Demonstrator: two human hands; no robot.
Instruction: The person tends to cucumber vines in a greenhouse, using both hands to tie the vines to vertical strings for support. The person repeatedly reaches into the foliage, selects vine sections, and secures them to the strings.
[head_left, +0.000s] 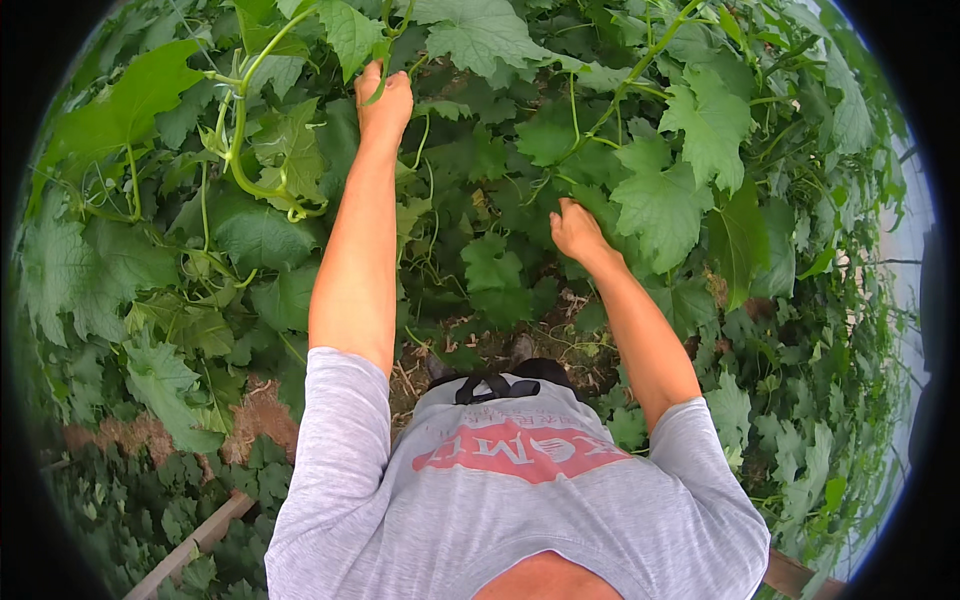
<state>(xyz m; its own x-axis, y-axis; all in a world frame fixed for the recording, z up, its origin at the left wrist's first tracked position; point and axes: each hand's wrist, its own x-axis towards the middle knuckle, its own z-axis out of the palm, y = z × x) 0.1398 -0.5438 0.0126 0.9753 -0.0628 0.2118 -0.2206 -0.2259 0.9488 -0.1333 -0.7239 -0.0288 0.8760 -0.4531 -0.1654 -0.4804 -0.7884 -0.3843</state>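
Observation:
My left hand (384, 94) reaches up among the vines at the top, its fingers curled near a thin green stem and a leaf that partly covers them; what it grips is unclear. Lower and to the right, my right hand (576, 229) is beside a large lobed vine leaf (664, 202), fingers bent, their tips partly hidden against dark foliage. A long green vine stem (626, 86) slants down from the top toward the space above my right hand. At the left, a thick curling vine stem (238, 142) with tendrils bends below a small tie.
Dense leafy vines surround me on both sides. Bare soil with dry straw (570, 337) shows near my feet. A wooden rail (191, 544) runs at lower left, another (799, 577) at lower right. Pale sheeting (911, 300) curves along the right edge.

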